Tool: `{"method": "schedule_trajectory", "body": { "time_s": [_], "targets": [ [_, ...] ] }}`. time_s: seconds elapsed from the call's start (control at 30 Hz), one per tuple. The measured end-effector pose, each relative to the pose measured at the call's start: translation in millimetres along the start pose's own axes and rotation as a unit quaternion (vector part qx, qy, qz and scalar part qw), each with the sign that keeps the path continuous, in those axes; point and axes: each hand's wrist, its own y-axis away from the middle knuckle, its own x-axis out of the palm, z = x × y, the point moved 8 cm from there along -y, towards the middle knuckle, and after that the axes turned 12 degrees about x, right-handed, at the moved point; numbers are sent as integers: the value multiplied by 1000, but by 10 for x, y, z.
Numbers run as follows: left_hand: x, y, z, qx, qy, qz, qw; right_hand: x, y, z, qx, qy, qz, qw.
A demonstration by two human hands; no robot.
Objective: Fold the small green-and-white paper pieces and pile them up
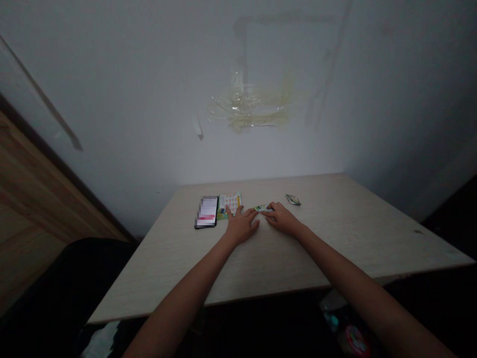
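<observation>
A small folded piece of printed green-and-white paper (262, 208) lies flat on the table between my hands. My left hand (240, 226) rests with its fingers spread; one fingertip reaches the left end of the folded paper, while others lie at the edge of a colourful printed sheet (231, 200). My right hand (285, 219) has its fingers bent and pressed onto the right end of the folded paper, covering part of it. Left of the sheet, a phone (207, 212) in a black case lies face up with its screen lit.
A small folded paper shape (293, 200) with dark edges lies beyond my right hand. The pale wooden table (179, 263) meets a wall (156, 124) with yellowed tape (257, 117) on it. Below the table's front edge, items on the right are dim.
</observation>
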Motion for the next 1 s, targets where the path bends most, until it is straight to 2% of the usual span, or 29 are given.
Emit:
{"method": "schedule_trajectory", "body": {
  "time_s": [1.0],
  "targets": [
    [-35,25,14,-31,-20,-9,999,10,-9,3,3,0,7,1000]
  ]
}}
